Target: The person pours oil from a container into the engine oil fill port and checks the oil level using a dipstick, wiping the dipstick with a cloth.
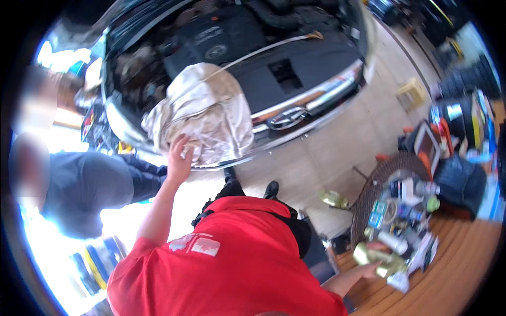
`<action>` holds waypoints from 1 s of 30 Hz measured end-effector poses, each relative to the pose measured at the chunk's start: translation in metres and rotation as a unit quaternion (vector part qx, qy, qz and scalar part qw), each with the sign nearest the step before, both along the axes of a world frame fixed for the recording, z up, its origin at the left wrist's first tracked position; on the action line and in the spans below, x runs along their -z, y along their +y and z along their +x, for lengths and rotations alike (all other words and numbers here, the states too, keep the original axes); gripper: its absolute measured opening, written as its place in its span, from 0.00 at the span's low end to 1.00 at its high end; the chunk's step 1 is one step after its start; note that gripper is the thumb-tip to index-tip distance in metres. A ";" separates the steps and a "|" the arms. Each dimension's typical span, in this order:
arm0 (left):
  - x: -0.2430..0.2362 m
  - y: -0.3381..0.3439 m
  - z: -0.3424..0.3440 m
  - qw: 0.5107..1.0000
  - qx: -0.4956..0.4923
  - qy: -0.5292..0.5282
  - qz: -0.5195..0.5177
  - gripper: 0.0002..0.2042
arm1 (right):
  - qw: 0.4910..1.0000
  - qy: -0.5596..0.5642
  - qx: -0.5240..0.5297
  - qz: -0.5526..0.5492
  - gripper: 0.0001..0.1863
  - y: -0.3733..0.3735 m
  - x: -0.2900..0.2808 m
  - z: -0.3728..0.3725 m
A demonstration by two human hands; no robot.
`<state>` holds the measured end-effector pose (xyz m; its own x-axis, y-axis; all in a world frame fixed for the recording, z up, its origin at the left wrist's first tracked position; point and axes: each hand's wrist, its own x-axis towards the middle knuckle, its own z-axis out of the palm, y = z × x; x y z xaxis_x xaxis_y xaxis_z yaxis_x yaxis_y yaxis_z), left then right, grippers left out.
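A stained off-white cloth point(213, 113) is draped over the front edge of a car's open engine bay point(253, 58). My left hand point(180, 160) touches its near lower part, fingers extended and apart. On the right, my right hand point(370, 270) is stretched back to a wooden table point(448, 266). It meets a yellow-green plastic bottle point(390, 262) lying among clutter; the fingers are too blurred to show whether they grip it. A pale thin rod point(269, 48) runs from the cloth across the engine bay.
A person in dark clothes point(100, 181) stands at the left, close to the car. Another yellow-green bottle point(334, 199) is beside a round brown woven rim point(366, 197). Boxes, papers and bottles crowd the table. A yellow object point(411, 95) lies on the tiled floor point(316, 152).
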<state>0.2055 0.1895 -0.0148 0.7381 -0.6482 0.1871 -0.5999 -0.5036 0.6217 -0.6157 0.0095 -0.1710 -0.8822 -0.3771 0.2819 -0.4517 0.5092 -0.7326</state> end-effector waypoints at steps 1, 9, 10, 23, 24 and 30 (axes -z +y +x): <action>0.003 0.024 0.000 1.000 -0.016 -0.019 0.010 0.18 | 0.995 -0.088 0.002 0.042 0.26 0.001 -0.003 0.011; 0.046 0.057 -0.009 0.997 -0.061 -0.023 -0.028 0.18 | 0.979 0.015 0.053 0.198 0.37 -0.042 0.025 0.137; 0.048 0.057 -0.004 0.997 -0.071 -0.017 -0.032 0.18 | 0.976 0.036 -0.016 0.213 0.35 -0.045 0.025 0.149; 0.042 0.124 0.095 0.967 -0.224 0.020 -0.122 0.15 | 0.591 -0.408 -0.684 0.129 0.13 -0.076 -0.103 0.709; 0.044 0.126 0.100 0.968 -0.218 0.027 -0.124 0.14 | 0.543 -0.430 -0.711 0.123 0.13 -0.076 -0.097 0.729; 0.042 0.144 0.117 0.973 -0.188 0.033 -0.128 0.15 | 0.471 -0.581 -0.648 0.142 0.10 -0.072 -0.114 0.841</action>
<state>0.3227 0.3330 -0.0569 0.9299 -0.2687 0.2513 -0.3580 -0.5039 0.7860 0.2252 -0.0627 -0.0569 0.6448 -0.6889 -0.3311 0.1046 0.5087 -0.8546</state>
